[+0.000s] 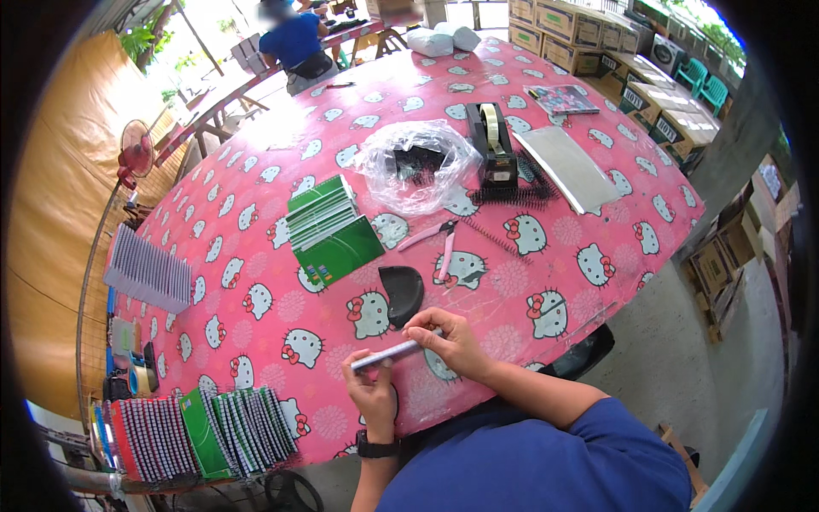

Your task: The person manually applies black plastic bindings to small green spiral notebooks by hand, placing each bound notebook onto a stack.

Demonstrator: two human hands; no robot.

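My left hand [373, 388] and my right hand [447, 340] both hold a thin notebook [386, 355] edge-on, just above the near edge of the pink cartoon-cat tablecloth [256, 316]. The left hand grips its lower end, the right hand pinches its upper end. Just beyond my hands lies a black half-round object [400, 292], and past it pink-handled pliers [437, 238]. A stack of green notebooks [328, 226] sits to the left of the pliers.
A clear plastic bag of black spiral bindings [416, 162], a black tape dispenser [492, 143] and loose spiral combs [520, 189] lie further back. Rows of bound notebooks [200, 431] stand at the near left edge. Another person [294, 43] sits at the far end. Cardboard boxes [657, 111] line the right.
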